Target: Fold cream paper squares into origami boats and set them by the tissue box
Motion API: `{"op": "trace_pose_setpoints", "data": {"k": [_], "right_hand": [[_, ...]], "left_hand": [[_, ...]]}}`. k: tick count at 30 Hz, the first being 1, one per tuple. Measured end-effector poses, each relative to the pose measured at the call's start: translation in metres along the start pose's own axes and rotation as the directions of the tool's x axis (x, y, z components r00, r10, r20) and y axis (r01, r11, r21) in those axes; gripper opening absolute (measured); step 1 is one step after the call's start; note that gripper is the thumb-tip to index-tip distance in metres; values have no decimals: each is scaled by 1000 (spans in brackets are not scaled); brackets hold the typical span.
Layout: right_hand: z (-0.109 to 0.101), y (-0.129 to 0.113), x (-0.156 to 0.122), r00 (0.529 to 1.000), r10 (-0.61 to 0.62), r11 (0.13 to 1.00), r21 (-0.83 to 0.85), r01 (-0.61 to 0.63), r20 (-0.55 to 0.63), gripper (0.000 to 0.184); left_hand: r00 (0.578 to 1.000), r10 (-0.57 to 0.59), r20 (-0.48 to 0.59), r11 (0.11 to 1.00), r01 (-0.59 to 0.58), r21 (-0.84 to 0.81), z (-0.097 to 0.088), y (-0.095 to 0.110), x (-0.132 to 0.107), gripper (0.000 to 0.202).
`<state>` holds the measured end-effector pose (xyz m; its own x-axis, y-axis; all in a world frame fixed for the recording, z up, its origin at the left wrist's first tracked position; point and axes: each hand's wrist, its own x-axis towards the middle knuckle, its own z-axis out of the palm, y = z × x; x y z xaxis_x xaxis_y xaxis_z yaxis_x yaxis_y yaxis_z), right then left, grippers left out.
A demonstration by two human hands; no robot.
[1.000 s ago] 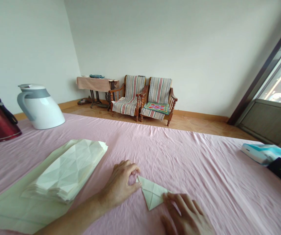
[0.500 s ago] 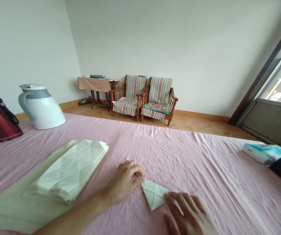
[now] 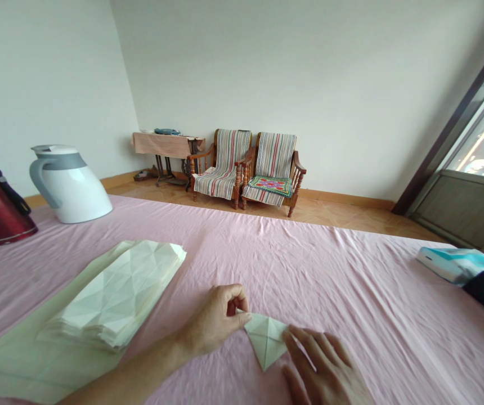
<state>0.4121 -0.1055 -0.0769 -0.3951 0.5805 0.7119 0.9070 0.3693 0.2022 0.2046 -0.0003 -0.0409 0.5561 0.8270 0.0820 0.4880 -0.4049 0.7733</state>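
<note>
At lower centre of the frame, the left hand [image 3: 219,318] pinches the left corner of the folded paper [image 3: 266,342] in a narrow grip, while the right hand [image 3: 324,365] contacts its right corner, grip state indeterminable.

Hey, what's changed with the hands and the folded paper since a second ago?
The folded paper has turned slightly, its lower point swinging right and toward the person. The left hand has shifted a little right, its thumb and finger closing in at the paper's left corner. The right hand stays at the right corner; the paper stack and white jug haven't moved.
</note>
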Motion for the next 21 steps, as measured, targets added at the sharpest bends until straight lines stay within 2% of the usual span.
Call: {"op": "trace_pose_setpoints", "data": {"k": [4, 9, 15, 21], "right_hand": [[-1, 4, -1, 999, -29, 999, 16, 29, 21, 37], [2, 6, -6, 999, -43, 998, 35, 42, 11, 34], [3, 5, -5, 998, -68, 998, -2, 68, -5, 34], [4, 4, -6, 999, -43, 999, 20, 43, -3, 35]], "left_hand": [[999, -34, -34, 999, 33, -18, 4, 5, -4, 5], [998, -30, -51, 1000, 31, 2, 0, 3, -3, 8], [1000, -1, 2, 1000, 1, 14, -7, -2, 0, 8], [998, 15, 66, 1000, -16, 19, -11, -4, 0, 8]]}}
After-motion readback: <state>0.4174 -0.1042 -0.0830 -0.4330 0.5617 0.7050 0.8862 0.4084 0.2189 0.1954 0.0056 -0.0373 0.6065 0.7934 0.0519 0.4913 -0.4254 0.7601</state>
